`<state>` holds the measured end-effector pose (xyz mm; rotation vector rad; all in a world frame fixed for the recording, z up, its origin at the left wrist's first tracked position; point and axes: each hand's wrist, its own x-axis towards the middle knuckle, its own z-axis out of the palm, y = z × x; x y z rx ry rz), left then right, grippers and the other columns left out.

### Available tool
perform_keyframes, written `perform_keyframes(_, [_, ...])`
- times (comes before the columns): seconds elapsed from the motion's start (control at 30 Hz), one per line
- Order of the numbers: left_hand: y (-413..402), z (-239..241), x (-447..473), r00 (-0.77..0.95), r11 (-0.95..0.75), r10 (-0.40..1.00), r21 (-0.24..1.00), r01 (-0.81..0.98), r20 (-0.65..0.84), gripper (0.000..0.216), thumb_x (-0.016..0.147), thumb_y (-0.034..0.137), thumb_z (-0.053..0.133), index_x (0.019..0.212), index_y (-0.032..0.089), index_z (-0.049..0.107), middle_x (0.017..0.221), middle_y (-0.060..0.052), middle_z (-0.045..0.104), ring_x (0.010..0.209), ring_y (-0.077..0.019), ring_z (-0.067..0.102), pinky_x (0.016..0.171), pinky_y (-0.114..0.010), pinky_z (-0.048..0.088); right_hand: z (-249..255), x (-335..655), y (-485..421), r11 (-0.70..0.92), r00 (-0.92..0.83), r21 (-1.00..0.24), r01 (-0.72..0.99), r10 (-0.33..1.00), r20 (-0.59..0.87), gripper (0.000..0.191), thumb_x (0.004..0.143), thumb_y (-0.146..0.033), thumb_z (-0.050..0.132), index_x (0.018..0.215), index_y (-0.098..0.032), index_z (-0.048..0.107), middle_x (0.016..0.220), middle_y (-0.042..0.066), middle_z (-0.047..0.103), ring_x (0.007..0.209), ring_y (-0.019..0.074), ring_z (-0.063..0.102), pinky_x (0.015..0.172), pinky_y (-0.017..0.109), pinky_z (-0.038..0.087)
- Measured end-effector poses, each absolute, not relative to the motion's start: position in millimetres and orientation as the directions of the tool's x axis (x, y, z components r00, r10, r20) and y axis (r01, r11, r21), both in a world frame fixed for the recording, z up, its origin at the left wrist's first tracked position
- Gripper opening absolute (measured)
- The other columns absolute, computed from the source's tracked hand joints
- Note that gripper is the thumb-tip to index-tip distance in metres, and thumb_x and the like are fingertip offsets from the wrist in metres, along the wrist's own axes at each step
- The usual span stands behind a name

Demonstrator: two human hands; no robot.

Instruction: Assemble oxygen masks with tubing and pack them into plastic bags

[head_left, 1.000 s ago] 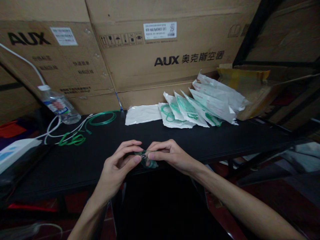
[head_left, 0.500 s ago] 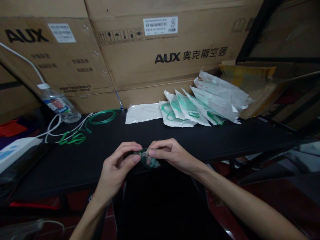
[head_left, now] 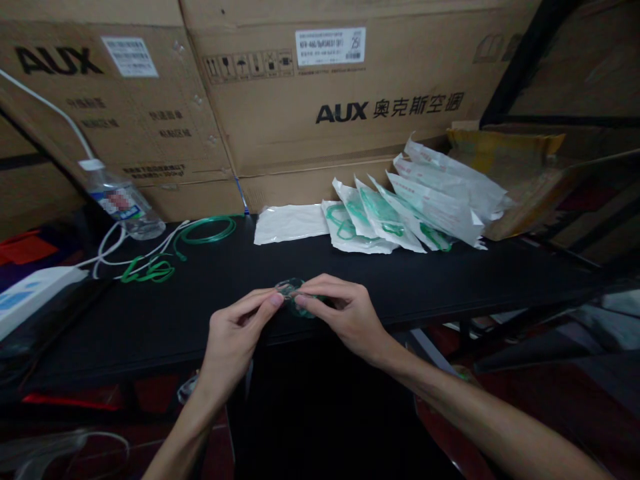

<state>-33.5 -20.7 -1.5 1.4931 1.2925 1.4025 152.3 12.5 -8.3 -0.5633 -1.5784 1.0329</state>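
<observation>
Over the front edge of the black table, both my hands pinch a small clear green plastic oxygen mask (head_left: 294, 307), its shape partly hidden by my fingers. My left hand (head_left: 246, 317) grips its left side between thumb and fingertips. From the right, my right hand (head_left: 345, 307) is closed on its rim, the two thumbs nearly meeting. Coiled green tubing (head_left: 209, 230) lies farther back on the left. Nearer sits a bunched green elastic strap (head_left: 150, 270), across white cables.
Several white packets with green contents (head_left: 383, 213) lean in a row at the back right. Beside them lies a flat white packet (head_left: 290, 224). A plastic bottle (head_left: 125, 203) and white power strip (head_left: 37, 297) stand left. Large cartons (head_left: 270, 133) wall off the back.
Both hands have risen slightly with the mask, and it has turned in my fingers. My right fingers now reach farther over it. The view has shifted a little.
</observation>
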Motion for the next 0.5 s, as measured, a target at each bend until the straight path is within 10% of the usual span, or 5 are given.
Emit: perform_keyframes(0.5, [-19.8,3.1,-32.0,-0.048,-0.371,0.910,0.863,0.342,0.411,0.012,0.086,0.031,0.074,0.084,0.023,0.083,0.088,-0.002,0.079,0.081,-0.0172,0.071,0.079,-0.026,0.057,-13.8,146.1,4.8,0.617,-0.181,-0.787,-0.023,0.772,0.610,0.022,0.086,-0.011,0.073,0.102,-0.023,0.082,0.090,0.004,0.077,0.081,0.0153,0.071,0.075,0.028,0.055])
